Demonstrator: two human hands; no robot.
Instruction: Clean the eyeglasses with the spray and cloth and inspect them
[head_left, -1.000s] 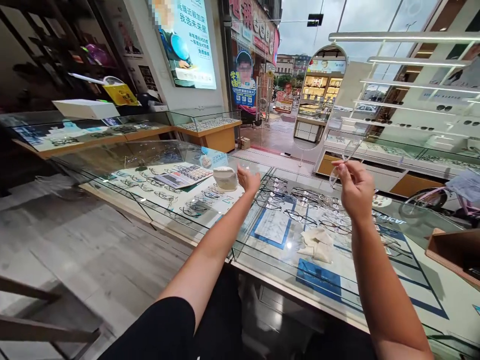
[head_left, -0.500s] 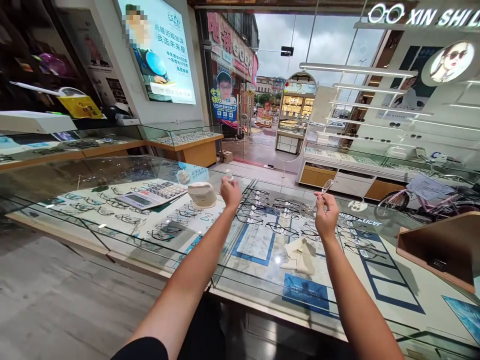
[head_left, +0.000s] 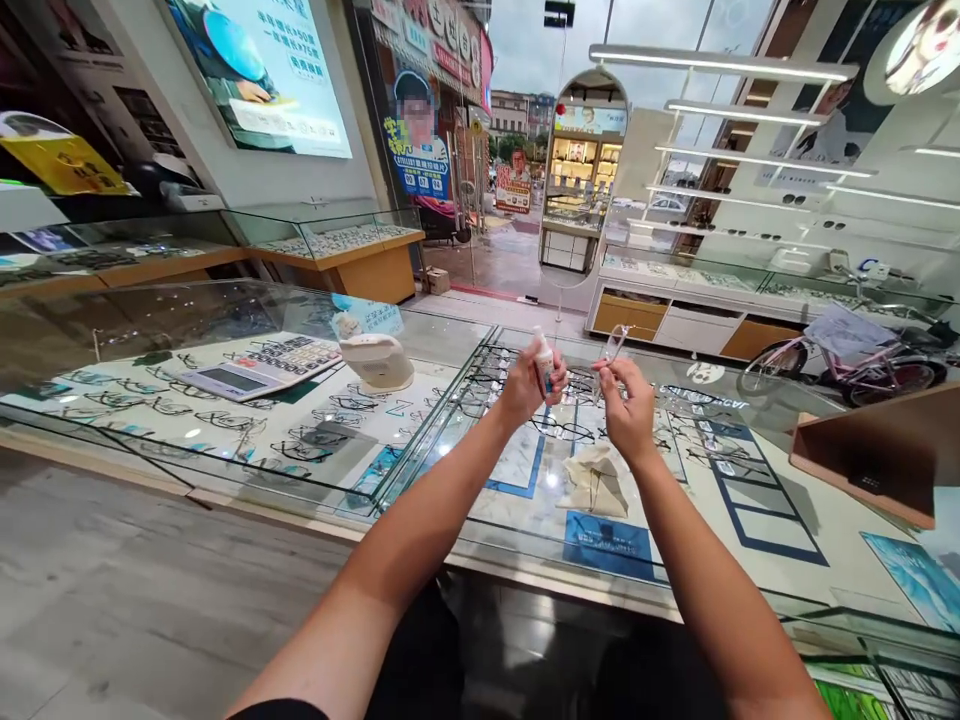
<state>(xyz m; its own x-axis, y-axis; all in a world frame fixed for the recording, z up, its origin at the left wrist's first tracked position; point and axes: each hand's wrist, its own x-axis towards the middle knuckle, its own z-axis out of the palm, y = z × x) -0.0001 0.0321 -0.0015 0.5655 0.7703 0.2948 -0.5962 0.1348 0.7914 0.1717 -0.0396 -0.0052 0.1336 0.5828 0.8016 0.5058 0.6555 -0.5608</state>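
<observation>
My left hand (head_left: 525, 388) is closed around a small white spray bottle (head_left: 542, 358), held upright above the glass display counter (head_left: 420, 470). Close beside it, my right hand (head_left: 626, 408) pinches a pair of clear-framed glasses (head_left: 613, 345) that stick up above its fingers. The bottle's top sits a short way left of the lens. A folded beige cloth (head_left: 596, 482) lies on the glass just below both hands. Rows of eyeglass frames (head_left: 487, 395) are laid out inside the case under the hands.
A calculator (head_left: 259, 367) and a white rounded device (head_left: 376, 361) rest on the counter to the left. A wooden tray (head_left: 874, 455) stands at the right. An oval mirror (head_left: 581, 180) and more display cases sit behind, with a pink bicycle (head_left: 847, 365) at the right.
My left hand picked the small bottle up off the counter and brought it right. My right hand lowered the glasses and moved left, so the two hands now meet.
</observation>
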